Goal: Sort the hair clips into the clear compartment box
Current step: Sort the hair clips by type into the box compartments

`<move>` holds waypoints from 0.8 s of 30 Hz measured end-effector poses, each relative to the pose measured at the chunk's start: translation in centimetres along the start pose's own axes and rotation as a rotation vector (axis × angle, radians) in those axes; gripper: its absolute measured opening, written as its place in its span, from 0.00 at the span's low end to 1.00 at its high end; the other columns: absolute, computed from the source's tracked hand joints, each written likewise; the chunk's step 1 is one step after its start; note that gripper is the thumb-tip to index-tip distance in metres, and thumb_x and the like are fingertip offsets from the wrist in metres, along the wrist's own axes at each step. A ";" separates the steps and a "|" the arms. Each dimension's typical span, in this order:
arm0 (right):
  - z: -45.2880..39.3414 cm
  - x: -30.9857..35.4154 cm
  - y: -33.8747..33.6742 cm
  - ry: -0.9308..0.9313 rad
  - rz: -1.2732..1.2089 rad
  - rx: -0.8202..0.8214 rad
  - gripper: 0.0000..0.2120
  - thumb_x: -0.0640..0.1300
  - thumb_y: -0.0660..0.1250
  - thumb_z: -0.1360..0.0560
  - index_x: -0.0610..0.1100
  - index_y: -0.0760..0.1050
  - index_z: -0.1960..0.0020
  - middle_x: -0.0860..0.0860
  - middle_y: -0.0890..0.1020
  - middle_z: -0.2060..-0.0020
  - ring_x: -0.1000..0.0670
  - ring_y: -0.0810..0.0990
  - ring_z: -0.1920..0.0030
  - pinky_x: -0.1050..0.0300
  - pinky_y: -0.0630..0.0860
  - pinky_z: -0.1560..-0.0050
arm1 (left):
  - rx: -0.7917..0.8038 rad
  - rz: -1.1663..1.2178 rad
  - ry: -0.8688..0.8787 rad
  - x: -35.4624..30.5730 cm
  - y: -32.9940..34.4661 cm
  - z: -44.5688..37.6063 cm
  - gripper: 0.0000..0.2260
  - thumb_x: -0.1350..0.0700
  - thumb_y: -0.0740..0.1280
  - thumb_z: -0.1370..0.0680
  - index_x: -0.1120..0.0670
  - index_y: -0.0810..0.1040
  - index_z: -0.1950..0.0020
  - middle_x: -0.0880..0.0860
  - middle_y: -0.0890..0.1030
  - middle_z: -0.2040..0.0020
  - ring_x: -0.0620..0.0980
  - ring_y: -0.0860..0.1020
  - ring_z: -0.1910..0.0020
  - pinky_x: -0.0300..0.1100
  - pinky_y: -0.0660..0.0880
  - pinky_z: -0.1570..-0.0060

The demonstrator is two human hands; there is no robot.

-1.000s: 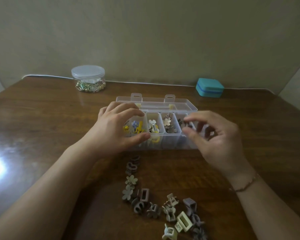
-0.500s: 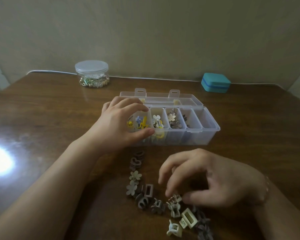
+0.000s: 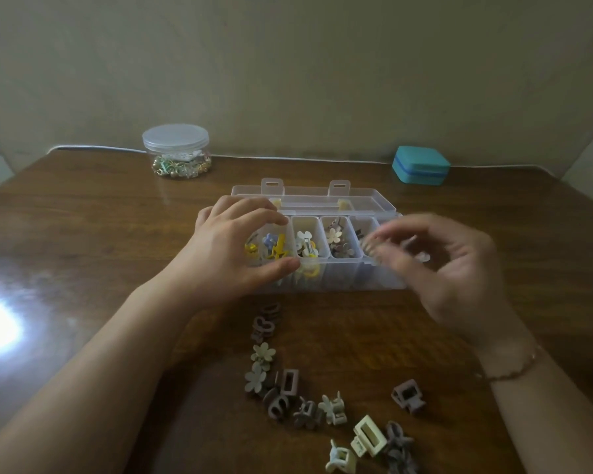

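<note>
The right hand (image 3: 449, 268) has come up from the loose clips (image 3: 326, 408) on the bench (image 3: 83, 234) to the box's (image 3: 322, 278) right end; blurred, its fingers (image 3: 391, 265) may pinch something, I cannot tell. The left hand (image 3: 233, 254) grips the box's left end, likely steadying it.

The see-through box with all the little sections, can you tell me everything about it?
The clear compartment box looks like see-through plastic. It sits on the wooden table with its lid open and lying back flat, two latch tabs pointing away. A row of small sections holds hair clips: yellow and blue, white, beige flowers. The left hand grips its left end. The blurred right hand hovers over its right end.
</note>
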State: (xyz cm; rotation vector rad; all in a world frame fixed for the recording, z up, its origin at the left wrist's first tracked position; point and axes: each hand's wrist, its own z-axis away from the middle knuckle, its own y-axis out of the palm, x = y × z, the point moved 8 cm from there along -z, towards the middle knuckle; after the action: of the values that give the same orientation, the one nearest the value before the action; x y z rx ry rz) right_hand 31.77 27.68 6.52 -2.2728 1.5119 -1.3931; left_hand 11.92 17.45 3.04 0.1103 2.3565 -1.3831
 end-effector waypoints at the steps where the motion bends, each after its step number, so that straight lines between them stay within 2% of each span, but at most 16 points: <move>1: -0.2 -0.7 -0.8 0.030 0.062 -0.103 0.10 0.47 0.67 0.26 0.45 0.80 0.46 0.54 0.83 0.54 0.53 0.81 0.54 0.55 0.81 0.60 | 0.002 0.001 0.000 0.0 0.0 0.0 0.31 0.27 0.59 0.32 0.43 0.75 0.35 0.42 0.71 0.33 0.46 0.62 0.30 0.55 0.59 0.31; 2: -0.4 -1.6 -1.2 0.085 0.130 -0.152 0.13 0.49 0.67 0.26 0.46 0.79 0.44 0.54 0.83 0.53 0.54 0.81 0.51 0.54 0.81 0.56 | 0.004 0.002 -0.002 0.0 0.0 0.0 0.31 0.27 0.59 0.32 0.43 0.75 0.35 0.42 0.71 0.33 0.46 0.62 0.29 0.55 0.59 0.31; 4: -0.5 -3.1 -1.1 0.190 0.252 -0.141 0.17 0.50 0.67 0.27 0.48 0.78 0.40 0.54 0.82 0.48 0.55 0.79 0.45 0.50 0.80 0.49 | 0.004 0.005 -0.004 0.0 0.0 0.0 0.31 0.27 0.59 0.32 0.43 0.75 0.35 0.42 0.71 0.33 0.46 0.62 0.29 0.55 0.58 0.31; 5: -0.4 -3.2 -1.1 0.183 0.301 -0.138 0.16 0.51 0.67 0.27 0.48 0.78 0.40 0.54 0.82 0.47 0.55 0.78 0.43 0.48 0.80 0.47 | 0.003 0.005 -0.003 0.0 0.0 0.0 0.31 0.27 0.59 0.32 0.43 0.75 0.35 0.41 0.71 0.33 0.46 0.62 0.30 0.55 0.58 0.31; 7: -0.1 -1.6 -1.0 0.032 0.316 -0.109 0.13 0.50 0.67 0.26 0.48 0.79 0.43 0.53 0.82 0.50 0.52 0.78 0.46 0.48 0.79 0.50 | 0.002 0.004 0.001 0.0 0.0 0.0 0.31 0.27 0.59 0.32 0.43 0.75 0.36 0.41 0.71 0.33 0.46 0.62 0.30 0.55 0.59 0.32; 9: 0.8 0.7 0.5 -0.119 0.143 0.082 0.09 0.47 0.68 0.27 0.48 0.79 0.48 0.53 0.82 0.54 0.51 0.80 0.51 0.52 0.77 0.56 | 0.000 0.002 0.003 0.0 0.0 0.0 0.30 0.27 0.60 0.31 0.43 0.75 0.36 0.41 0.71 0.33 0.45 0.62 0.30 0.53 0.59 0.32; 11: 1.9 2.3 3.2 -0.132 -0.043 0.392 0.06 0.44 0.71 0.27 0.46 0.81 0.50 0.54 0.82 0.56 0.50 0.81 0.53 0.55 0.78 0.55 | -0.007 -0.002 0.007 0.0 0.0 0.0 0.30 0.28 0.60 0.31 0.43 0.75 0.36 0.41 0.72 0.34 0.45 0.63 0.31 0.52 0.59 0.33; 13: 2.9 3.2 5.6 -0.143 -0.024 0.638 0.06 0.43 0.74 0.28 0.45 0.83 0.51 0.55 0.83 0.54 0.51 0.80 0.50 0.54 0.77 0.51 | -0.023 0.000 0.012 -0.1 -0.1 0.0 0.29 0.28 0.61 0.31 0.44 0.76 0.37 0.41 0.72 0.35 0.45 0.64 0.31 0.51 0.59 0.33; 16: 3.7 3.2 7.6 -0.160 0.080 0.818 0.07 0.48 0.74 0.28 0.49 0.83 0.51 0.58 0.82 0.53 0.55 0.78 0.47 0.56 0.76 0.50 | -0.022 -0.002 0.009 -0.1 0.0 0.0 0.29 0.28 0.61 0.31 0.44 0.76 0.37 0.41 0.72 0.35 0.45 0.63 0.32 0.50 0.58 0.33; 19: 4.1 2.7 8.1 -0.166 0.151 0.850 0.06 0.52 0.73 0.26 0.53 0.81 0.50 0.60 0.82 0.53 0.57 0.77 0.48 0.55 0.77 0.52 | -0.020 -0.005 0.009 -0.1 -0.1 0.0 0.29 0.28 0.61 0.31 0.44 0.76 0.37 0.41 0.72 0.34 0.45 0.63 0.31 0.52 0.59 0.33; 22: 3.8 1.8 7.6 -0.109 0.168 0.833 0.07 0.51 0.72 0.26 0.55 0.80 0.48 0.60 0.81 0.53 0.56 0.78 0.47 0.56 0.77 0.50 | -0.015 -0.002 0.010 -0.1 0.0 0.0 0.29 0.29 0.61 0.31 0.43 0.76 0.36 0.41 0.72 0.34 0.45 0.63 0.31 0.52 0.58 0.33; 24: 3.1 1.3 5.8 0.006 0.061 0.735 0.09 0.49 0.73 0.27 0.55 0.80 0.47 0.59 0.81 0.53 0.54 0.79 0.48 0.59 0.78 0.51 | -0.008 0.005 0.006 0.0 0.0 0.0 0.29 0.28 0.61 0.31 0.42 0.75 0.36 0.41 0.72 0.33 0.44 0.62 0.31 0.53 0.58 0.32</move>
State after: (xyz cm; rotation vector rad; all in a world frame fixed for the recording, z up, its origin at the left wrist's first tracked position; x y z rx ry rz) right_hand 30.06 22.44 2.60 -1.7431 0.8408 -1.5860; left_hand 11.93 17.45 3.03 0.1188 2.3649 -1.3728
